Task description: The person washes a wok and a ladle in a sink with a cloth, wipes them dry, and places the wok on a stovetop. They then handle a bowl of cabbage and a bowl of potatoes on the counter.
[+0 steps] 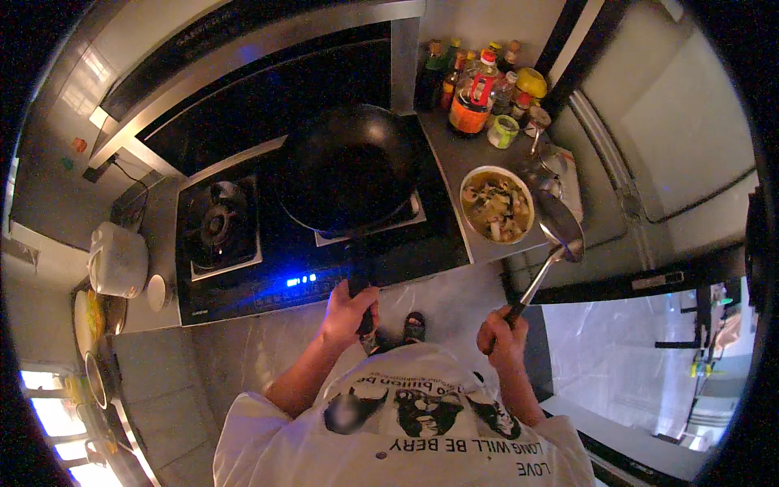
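Observation:
A black wok (356,176) sits over the right burner of the glass cooktop, and its inside is too dark to make out. My left hand (352,312) is closed around the wok's long handle. In my right hand (504,335) is the dark grip of a metal ladle (557,240), raised at the right. The ladle's bowl hangs close to the right side of a white bowl (497,204), and whether the two touch I cannot tell. Soup with pale chunks and dark leafy pieces fills the white bowl, which stands on the counter.
Behind the bowl stand several sauce bottles, an orange-labelled oil bottle (471,100) and a green-rimmed jar (503,131). The left burner (219,228) carries no pan. A white rice cooker (118,260) stands on the left counter. To the right is a refrigerator door (688,115).

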A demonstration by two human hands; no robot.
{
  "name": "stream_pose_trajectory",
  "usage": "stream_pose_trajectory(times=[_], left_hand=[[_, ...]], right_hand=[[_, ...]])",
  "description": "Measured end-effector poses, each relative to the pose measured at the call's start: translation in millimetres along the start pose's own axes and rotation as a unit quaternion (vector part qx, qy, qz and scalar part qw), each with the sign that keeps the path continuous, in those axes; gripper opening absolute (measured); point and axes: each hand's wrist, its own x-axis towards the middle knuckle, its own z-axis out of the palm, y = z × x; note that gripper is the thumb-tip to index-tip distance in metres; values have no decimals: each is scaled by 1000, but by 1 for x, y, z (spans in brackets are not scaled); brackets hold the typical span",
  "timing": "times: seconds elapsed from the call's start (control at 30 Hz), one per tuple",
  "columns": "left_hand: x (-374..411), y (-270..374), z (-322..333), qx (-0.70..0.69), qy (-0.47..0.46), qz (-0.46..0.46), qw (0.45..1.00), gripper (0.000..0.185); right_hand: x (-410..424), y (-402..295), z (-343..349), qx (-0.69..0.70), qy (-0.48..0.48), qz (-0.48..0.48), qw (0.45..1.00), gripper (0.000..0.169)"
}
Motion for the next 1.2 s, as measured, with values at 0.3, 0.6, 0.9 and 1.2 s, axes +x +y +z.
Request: stream_pose_trajectory(times=[0.3,0.6,0.9,1.2], left_hand=[[7,-39,-18,-43,1,26,999,13],[3,-28,-11,-7,-3,43,999,12],[3,-6,6,-51,10,32,998,11],[-2,9,15,-41,35,-5,999,12]], right_hand=[[18,-4,-10,28,-27,-1,999,20],[21,-4,-14,-20,-38,9,999,20],[22,-6,-11,-18,-74,1,997,18],[20,-12,1,-50,-29,25,998,19]])
